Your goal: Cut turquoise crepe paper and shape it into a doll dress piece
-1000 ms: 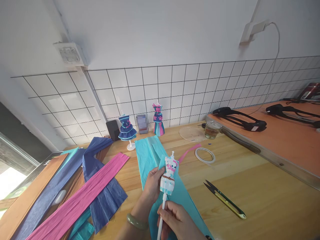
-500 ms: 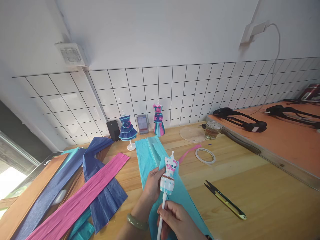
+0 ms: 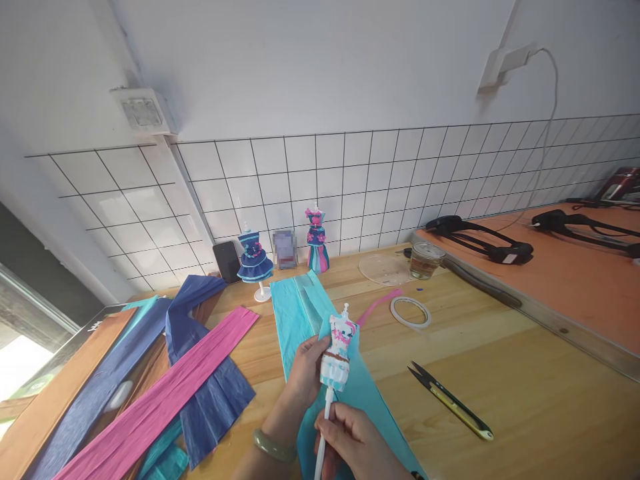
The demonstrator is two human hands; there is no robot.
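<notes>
A small white dress-form mannequin with pink, turquoise and brown marks on its torso is held upright, slightly tilted, in front of me. My left hand is closed around the side of its torso, thumb in front. Lower down, my right hand pinches the white stand rod below the torso. A piece of turquoise paper shows behind the mannequin's shoulders. Beneath both hands a long turquoise crepe paper strip lies over the wooden table.
Thread snips and a tape roll lie to the right, near a glass cup. Two dressed mannequins stand by the wall. Pink crepe paper and blue crepe paper overlap on the left.
</notes>
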